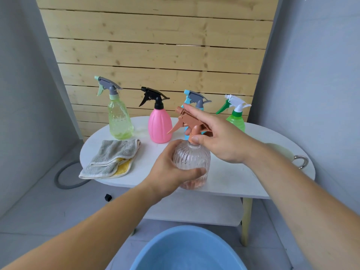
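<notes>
No lettering, label, brand or number is legible; the clear spray bottle [191,159] carries none.

Blue bottle [197,98]: mostly behind right hand [220,139] and brown spray head [190,121].
Basin [187,250]: cut by bottom edge.
Ringed object [282,152]: partly behind right forearm.
Clear bottle [191,156]: side under left hand [171,172].

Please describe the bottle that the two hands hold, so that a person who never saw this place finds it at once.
Find the white oval table before the wooden slat wall. At its front edge, nearer than the pink bottle, is a spray bottle: the left hand grips its body, the right hand holds its sprayer. Only it is clear and ribbed, with a brown sprayer.
</notes>
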`<state>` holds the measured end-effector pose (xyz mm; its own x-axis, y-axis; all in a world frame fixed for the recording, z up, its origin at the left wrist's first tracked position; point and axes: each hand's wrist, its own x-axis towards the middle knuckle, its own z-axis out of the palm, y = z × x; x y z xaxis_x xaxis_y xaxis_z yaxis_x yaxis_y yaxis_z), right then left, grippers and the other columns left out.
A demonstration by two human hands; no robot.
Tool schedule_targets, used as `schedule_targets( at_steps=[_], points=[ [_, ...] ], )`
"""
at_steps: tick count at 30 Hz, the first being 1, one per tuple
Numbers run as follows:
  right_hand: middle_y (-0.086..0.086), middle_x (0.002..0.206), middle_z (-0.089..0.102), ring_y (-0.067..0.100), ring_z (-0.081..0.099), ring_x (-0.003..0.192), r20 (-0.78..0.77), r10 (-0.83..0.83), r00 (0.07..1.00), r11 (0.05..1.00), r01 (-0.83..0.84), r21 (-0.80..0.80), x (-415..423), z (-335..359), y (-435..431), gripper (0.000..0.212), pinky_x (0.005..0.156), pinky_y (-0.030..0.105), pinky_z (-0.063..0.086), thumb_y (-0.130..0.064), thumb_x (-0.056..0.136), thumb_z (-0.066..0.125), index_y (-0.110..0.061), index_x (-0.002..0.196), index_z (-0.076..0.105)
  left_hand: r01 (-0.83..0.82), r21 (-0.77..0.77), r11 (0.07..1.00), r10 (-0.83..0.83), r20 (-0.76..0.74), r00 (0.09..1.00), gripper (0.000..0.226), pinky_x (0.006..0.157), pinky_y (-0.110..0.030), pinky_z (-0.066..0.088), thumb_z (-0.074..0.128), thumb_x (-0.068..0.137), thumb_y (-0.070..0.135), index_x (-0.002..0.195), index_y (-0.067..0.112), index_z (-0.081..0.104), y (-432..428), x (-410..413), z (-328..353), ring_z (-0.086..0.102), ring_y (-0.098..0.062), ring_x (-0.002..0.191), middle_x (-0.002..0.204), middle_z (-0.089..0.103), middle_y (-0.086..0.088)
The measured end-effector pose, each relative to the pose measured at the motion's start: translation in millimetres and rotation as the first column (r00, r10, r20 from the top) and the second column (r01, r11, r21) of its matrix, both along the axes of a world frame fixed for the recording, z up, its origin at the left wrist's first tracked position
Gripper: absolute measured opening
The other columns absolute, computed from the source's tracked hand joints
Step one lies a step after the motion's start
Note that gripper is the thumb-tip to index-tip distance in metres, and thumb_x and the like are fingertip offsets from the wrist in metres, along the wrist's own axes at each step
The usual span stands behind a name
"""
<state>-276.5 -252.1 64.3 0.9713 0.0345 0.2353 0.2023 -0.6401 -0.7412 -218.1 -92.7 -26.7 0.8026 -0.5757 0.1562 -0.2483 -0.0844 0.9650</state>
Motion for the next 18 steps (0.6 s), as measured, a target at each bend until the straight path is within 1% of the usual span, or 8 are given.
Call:
schedule_targets(
  at_steps=[3, 6, 9, 12, 13, 15, 16, 18],
  points=[
    [-0.004, 0.09, 0.055, 0.013, 0.061, 0.106, -0.024, -0.008, 1.0, 1.0, 0.007, -0.026, 8, -3, -6, 0.076, 0.107, 0.036, 0.044, 0.0, 0.096, 0.049, -0.046, 0.152, 0.025, -0.021, 0.014, 1.0, 0.021, 0.005, 1.0, 0.078, 0.093, -0.016, 0.046, 0.095, 0.059, 0.034, 0.127, 0.033, 0.059, -10, 11, -7, 0.061, 0.001, 0.113, 0.12, 0.067, 0.013],
    [0.006, 0.106, 0.059, 0.011, 0.059, 0.106, -0.026, -0.019, 0.999, 0.998, 0.017, -0.06, 18, -8, -12, 0.081, 0.108, 0.035, 0.043, 0.005, 0.093, 0.048, -0.047, 0.151, 0.025, -0.032, 0.007, 0.999, 0.032, 0.015, 0.999, 0.07, 0.081, -0.004, 0.043, 0.096, 0.068, 0.017, 0.126, 0.029, 0.059, -17, 21, -13, 0.061, 0.007, 0.102, 0.115, 0.067, 0.013],
    [0.006, 0.111, 0.06, 0.012, 0.058, 0.109, -0.029, -0.001, 1.0, 0.998, -0.001, -0.061, 31, -17, -21, 0.081, 0.112, 0.039, 0.04, 0.003, 0.094, 0.051, -0.048, 0.151, 0.024, -0.05, -0.004, 0.999, 0.05, 0.025, 0.998, 0.065, 0.076, -0.003, 0.044, 0.094, 0.07, 0.011, 0.123, 0.026, 0.06, -24, 28, -18, 0.061, 0.011, 0.091, 0.109, 0.068, 0.012],
    [0.005, 0.122, 0.059, 0.017, 0.056, 0.114, -0.029, 0.004, 1.0, 0.998, -0.005, -0.055, 37, -22, -28, 0.082, 0.111, 0.042, 0.041, 0.001, 0.095, 0.052, -0.052, 0.15, 0.023, -0.067, -0.023, 0.997, 0.068, 0.034, 0.997, 0.068, 0.076, -0.003, 0.045, 0.096, 0.067, 0.014, 0.122, 0.03, 0.059, -28, 32, -25, 0.061, 0.011, 0.094, 0.11, 0.067, 0.014],
    [0.004, 0.122, 0.059, 0.016, 0.056, 0.113, -0.029, 0.005, 1.0, 0.998, -0.007, -0.062, 38, -23, -29, 0.081, 0.11, 0.04, 0.042, 0.0, 0.095, 0.052, -0.052, 0.15, 0.023, -0.067, -0.026, 0.997, 0.068, 0.037, 0.997, 0.07, 0.076, -0.003, 0.045, 0.096, 0.066, 0.017, 0.123, 0.031, 0.059, -28, 33, -26, 0.061, 0.009, 0.097, 0.113, 0.067, 0.013],
    [0.002, 0.111, 0.059, 0.011, 0.056, 0.106, -0.028, 0.018, 0.999, 0.997, -0.02, -0.069, 38, -24, -28, 0.079, 0.108, 0.03, 0.042, -0.001, 0.096, 0.052, -0.051, 0.15, 0.023, -0.057, -0.021, 0.998, 0.058, 0.051, 0.997, 0.074, 0.076, -0.003, 0.044, 0.097, 0.065, 0.021, 0.127, 0.03, 0.057, -29, 34, -29, 0.06, 0.006, 0.103, 0.118, 0.066, 0.011],
    [0.003, 0.106, 0.058, 0.01, 0.055, 0.102, -0.022, 0.02, 1.0, 0.997, -0.022, -0.075, 37, -25, -27, 0.078, 0.104, 0.025, 0.042, -0.003, 0.096, 0.053, -0.05, 0.151, 0.023, -0.049, -0.013, 0.999, 0.05, 0.065, 0.997, 0.076, 0.077, -0.003, 0.044, 0.097, 0.065, 0.023, 0.129, 0.03, 0.056, -30, 35, -29, 0.06, 0.004, 0.107, 0.121, 0.066, 0.011],
    [0.003, 0.101, 0.057, 0.008, 0.053, 0.098, 0.006, 0.012, 1.0, 0.995, -0.011, -0.102, 36, -25, -24, 0.076, 0.101, 0.019, 0.04, -0.009, 0.096, 0.057, -0.047, 0.152, 0.023, -0.024, -0.002, 1.0, 0.024, 0.077, 0.997, 0.08, 0.079, -0.005, 0.045, 0.097, 0.066, 0.026, 0.133, 0.031, 0.054, -29, 36, -30, 0.059, 0.001, 0.112, 0.124, 0.065, 0.012]
  ],
)
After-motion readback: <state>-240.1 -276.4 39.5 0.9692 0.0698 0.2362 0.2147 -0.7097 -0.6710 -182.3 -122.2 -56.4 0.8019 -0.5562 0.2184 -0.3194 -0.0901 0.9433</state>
